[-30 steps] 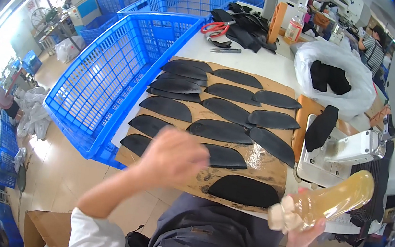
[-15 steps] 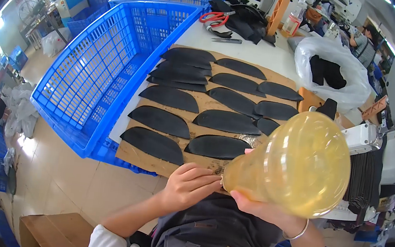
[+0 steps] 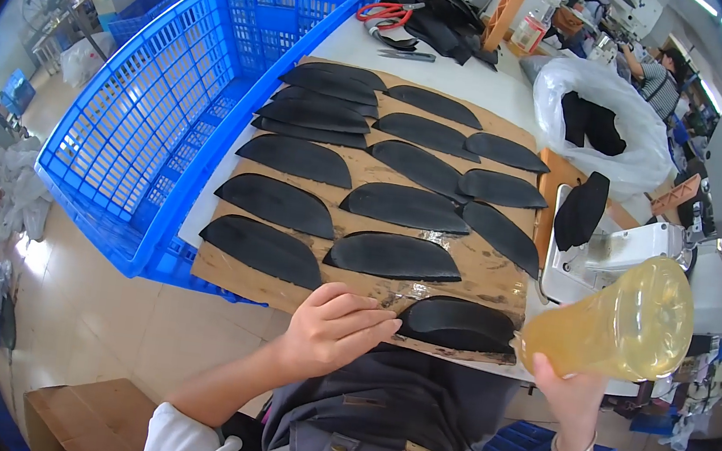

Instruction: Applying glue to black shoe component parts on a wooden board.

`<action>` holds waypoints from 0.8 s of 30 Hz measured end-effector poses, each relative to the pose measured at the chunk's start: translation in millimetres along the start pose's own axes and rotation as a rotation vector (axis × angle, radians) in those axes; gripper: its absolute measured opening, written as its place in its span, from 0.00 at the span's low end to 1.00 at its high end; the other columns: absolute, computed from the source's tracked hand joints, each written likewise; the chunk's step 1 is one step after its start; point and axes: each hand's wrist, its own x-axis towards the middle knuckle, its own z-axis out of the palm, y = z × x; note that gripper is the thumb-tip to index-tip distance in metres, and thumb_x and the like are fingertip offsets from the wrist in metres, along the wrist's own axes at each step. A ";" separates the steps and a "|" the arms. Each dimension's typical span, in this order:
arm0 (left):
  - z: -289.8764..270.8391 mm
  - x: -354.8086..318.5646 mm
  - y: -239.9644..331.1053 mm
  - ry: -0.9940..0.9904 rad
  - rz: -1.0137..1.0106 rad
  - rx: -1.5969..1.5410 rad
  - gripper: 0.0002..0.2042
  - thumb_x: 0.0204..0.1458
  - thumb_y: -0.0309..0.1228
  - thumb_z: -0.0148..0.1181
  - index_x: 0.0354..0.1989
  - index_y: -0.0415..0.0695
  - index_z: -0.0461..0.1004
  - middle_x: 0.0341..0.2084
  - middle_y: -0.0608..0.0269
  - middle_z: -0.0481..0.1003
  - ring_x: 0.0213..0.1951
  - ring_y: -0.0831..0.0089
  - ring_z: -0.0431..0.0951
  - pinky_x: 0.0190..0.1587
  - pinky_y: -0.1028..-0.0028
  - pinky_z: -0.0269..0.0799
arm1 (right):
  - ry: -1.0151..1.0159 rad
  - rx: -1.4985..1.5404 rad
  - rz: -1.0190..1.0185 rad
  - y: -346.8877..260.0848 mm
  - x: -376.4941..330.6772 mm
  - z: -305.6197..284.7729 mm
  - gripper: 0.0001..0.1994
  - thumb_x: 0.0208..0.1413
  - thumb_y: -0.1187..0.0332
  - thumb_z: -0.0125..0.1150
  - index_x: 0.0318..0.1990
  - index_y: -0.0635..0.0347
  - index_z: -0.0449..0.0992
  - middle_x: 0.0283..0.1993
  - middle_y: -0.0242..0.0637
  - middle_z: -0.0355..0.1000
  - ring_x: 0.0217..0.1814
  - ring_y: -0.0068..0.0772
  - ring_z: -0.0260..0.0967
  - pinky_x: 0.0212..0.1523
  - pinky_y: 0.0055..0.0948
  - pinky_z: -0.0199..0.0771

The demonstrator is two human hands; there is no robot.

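Note:
My right hand [image 3: 570, 395] is wrapped round a clear plastic bottle [image 3: 615, 320] of yellowish liquid, tipped on its side. Its narrow mouth points left, at the right end of a black curved pad [image 3: 461, 325] by the cardboard's near edge. My left hand [image 3: 342, 324] has its fingers closed together at that pad's left tip, seeming to pinch it. Beyond my hands, several more black curved pads [image 3: 393, 255] lie in rows on a stained brown cardboard sheet [image 3: 485, 281], some overlapping at the far left.
A blue plastic crate [image 3: 150, 109] stands left of the cardboard. Red-handled scissors [image 3: 387, 14] and black scraps [image 3: 444, 24] lie at the far side. A plastic bag [image 3: 646, 103] with black pieces and a sewing machine [image 3: 638, 246] are at right. A person [image 3: 662, 82] works in the background.
The bottle has moved right and away from my left hand, baring the near pad it had covered. My left hand stays at the pad's left tip. The view has shifted slightly.

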 end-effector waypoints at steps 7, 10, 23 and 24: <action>1.5 -0.2 0.3 0.023 -0.010 -0.017 0.11 0.35 0.26 0.64 0.31 0.45 0.77 0.29 0.68 0.77 0.33 0.74 0.74 0.37 0.74 0.67 | 0.092 0.336 -0.194 -29.4 16.2 23.2 0.30 0.37 0.70 0.68 0.52 0.64 0.64 0.49 0.41 0.66 0.50 0.30 0.65 0.49 0.29 0.68; 0.6 4.5 1.8 0.014 -0.001 -0.033 0.11 0.36 0.26 0.62 0.32 0.44 0.78 0.31 0.68 0.77 0.34 0.74 0.74 0.39 0.73 0.66 | -0.054 -0.151 -0.422 -51.4 33.7 49.7 0.31 0.37 0.61 0.69 0.51 0.58 0.64 0.51 0.38 0.64 0.50 0.29 0.63 0.50 0.29 0.64; -6.2 15.9 6.2 -0.099 -0.035 0.033 0.11 0.35 0.27 0.64 0.30 0.44 0.75 0.31 0.69 0.75 0.34 0.73 0.74 0.40 0.70 0.66 | 0.011 -0.488 -0.093 29.1 -15.6 -24.0 0.31 0.42 0.62 0.62 0.56 0.61 0.61 0.55 0.42 0.62 0.55 0.33 0.62 0.53 0.34 0.67; -4.7 25.4 9.8 -0.099 -0.024 0.018 0.11 0.35 0.27 0.64 0.30 0.44 0.75 0.31 0.69 0.75 0.34 0.73 0.74 0.40 0.70 0.66 | 0.125 -0.355 0.118 44.2 -23.1 -32.7 0.31 0.49 0.51 0.56 0.57 0.61 0.61 0.58 0.47 0.61 0.59 0.36 0.61 0.54 0.38 0.66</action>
